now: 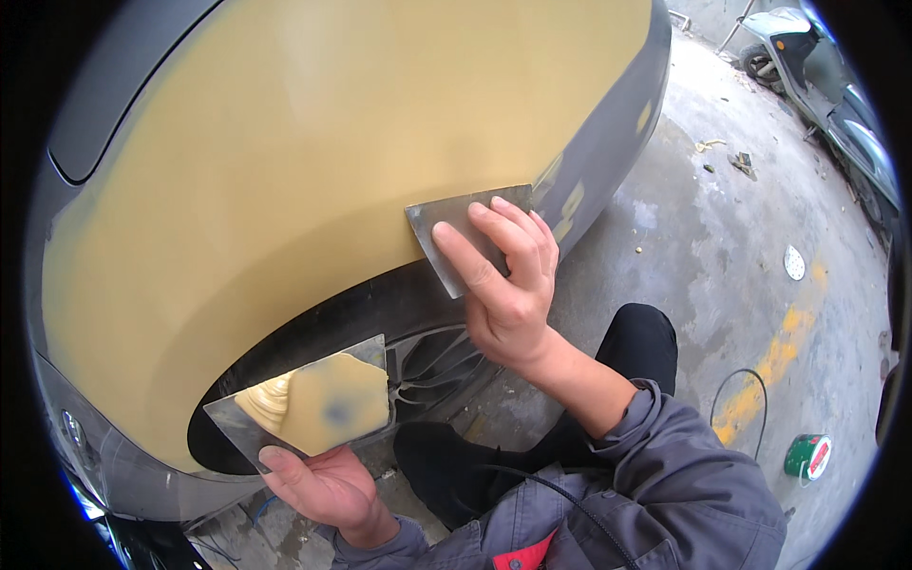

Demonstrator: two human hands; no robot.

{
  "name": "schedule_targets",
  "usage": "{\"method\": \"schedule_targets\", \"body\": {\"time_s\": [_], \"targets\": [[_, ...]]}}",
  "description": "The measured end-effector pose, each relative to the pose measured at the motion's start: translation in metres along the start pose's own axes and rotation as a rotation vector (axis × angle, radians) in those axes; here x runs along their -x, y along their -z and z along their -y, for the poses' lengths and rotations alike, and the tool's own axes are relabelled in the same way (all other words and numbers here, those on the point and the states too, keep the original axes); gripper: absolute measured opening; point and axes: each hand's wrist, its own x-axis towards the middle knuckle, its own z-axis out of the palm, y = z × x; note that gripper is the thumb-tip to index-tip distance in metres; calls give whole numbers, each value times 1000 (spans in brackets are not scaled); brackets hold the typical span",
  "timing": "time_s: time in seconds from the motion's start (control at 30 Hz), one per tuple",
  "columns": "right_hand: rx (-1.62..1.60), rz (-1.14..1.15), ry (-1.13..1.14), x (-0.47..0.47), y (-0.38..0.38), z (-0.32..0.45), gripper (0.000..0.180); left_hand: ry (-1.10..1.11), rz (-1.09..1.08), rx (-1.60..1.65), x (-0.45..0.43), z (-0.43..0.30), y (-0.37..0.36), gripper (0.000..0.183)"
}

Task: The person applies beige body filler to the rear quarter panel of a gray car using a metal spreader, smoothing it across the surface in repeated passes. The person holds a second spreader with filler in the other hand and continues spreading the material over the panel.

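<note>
My right hand grips a flat metal filler spreader, its far edge against the car fender just above the wheel arch. Yellow body filler coats most of that fender panel. Lower left, my left hand holds a metal plate by its near edge, thumb on top. On the plate lies a smooth spread of yellow body filler, with ridged folds at its left side. The plate is in front of the wheel arch, beside the alloy wheel.
A green tub and a looped cable are on the concrete floor at right. A round perforated disc lies farther back, with small debris near a parked scooter. The headlight is at far left.
</note>
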Motion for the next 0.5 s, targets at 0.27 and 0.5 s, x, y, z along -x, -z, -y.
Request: {"method": "schedule_targets", "body": {"time_s": [0.27, 0.5], "targets": [[-5, -66, -23, 40, -25, 20, 49, 11, -24, -61, 8, -3, 25, 63], [-149, 210, -72, 47, 10, 48, 51, 93, 29, -22, 22, -2, 25, 64]]}}
